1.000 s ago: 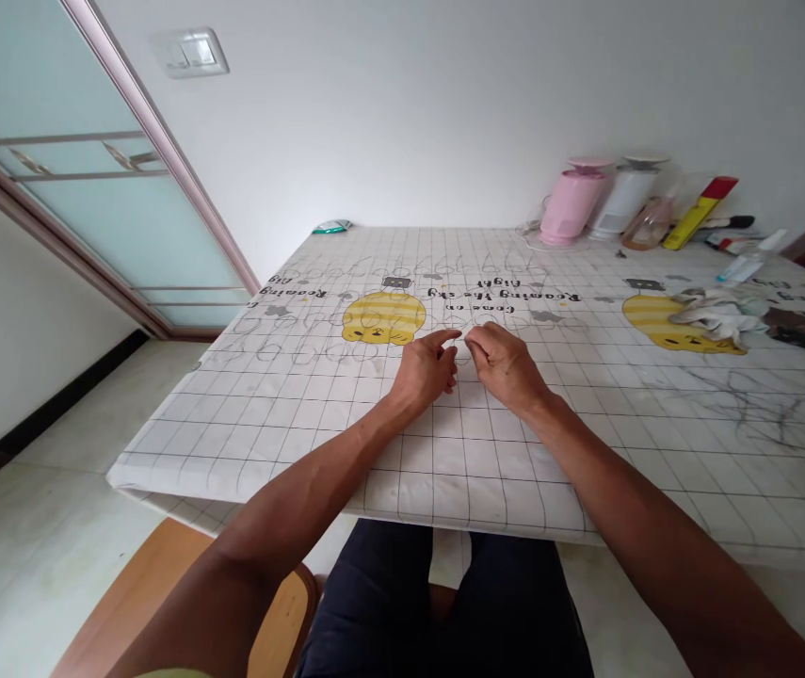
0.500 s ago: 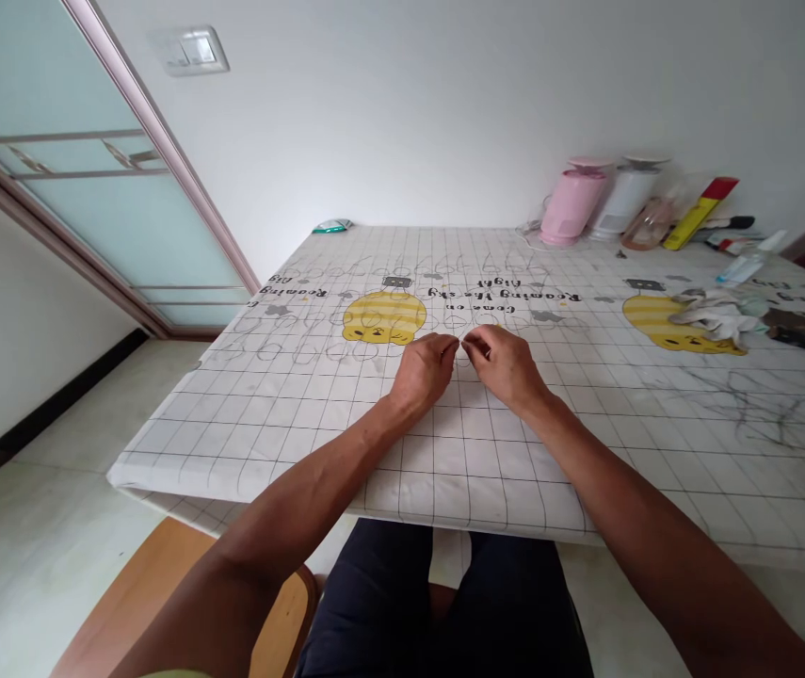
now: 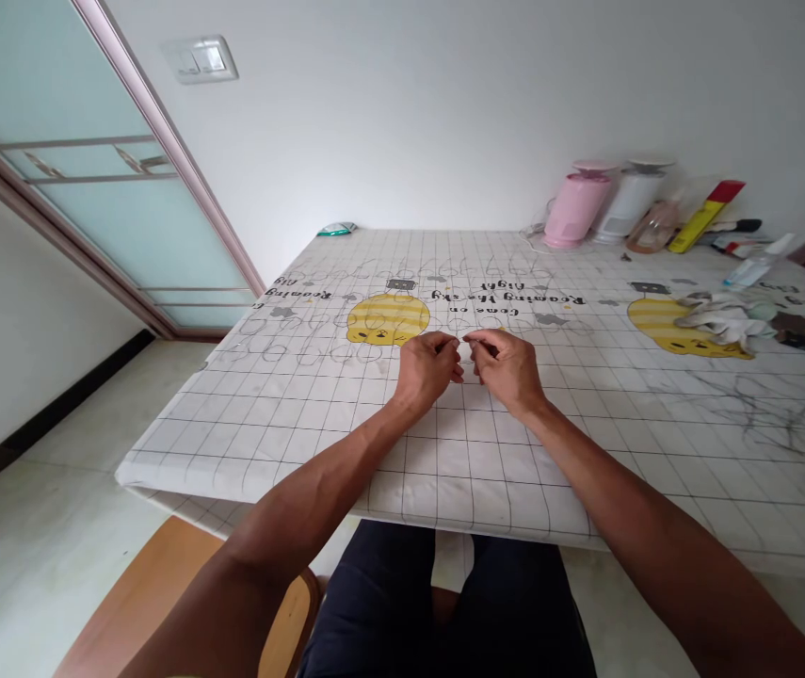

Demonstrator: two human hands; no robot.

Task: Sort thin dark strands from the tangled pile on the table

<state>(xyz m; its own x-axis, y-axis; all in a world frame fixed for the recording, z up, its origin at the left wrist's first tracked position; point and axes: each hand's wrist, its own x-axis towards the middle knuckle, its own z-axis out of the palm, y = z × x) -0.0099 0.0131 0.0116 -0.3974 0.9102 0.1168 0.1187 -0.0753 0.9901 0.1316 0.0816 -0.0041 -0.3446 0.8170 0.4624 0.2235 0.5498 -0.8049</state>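
Here, both forearms are slanting inward over the near edge of the table [image 3: 247, 443], bringing the hands almost together above its checked cloth. The left hand [image 3: 428, 370] is curling with its knuckles upward, thumb and forefinger drawing in toward their tips, the lower fingers bending beneath. The right hand [image 3: 510, 372] is mirroring it, its forefinger stretching toward the left one. The fingertips are facing each other, just apart. Both hands are taking a pinching shape, but anything between the fingers is too fine to make out, so I cannot tell whether either is gripping something.

Thin grey loops [image 3: 303, 351] are lying nearest, beyond the hands and to their left, forming rows that are running left to right. They are looking roundish and hair-fine. Well to the right, loose dark strands [image 3: 762, 405] are sprawling in a crossing tangle, curving in several directions without one shared axis.
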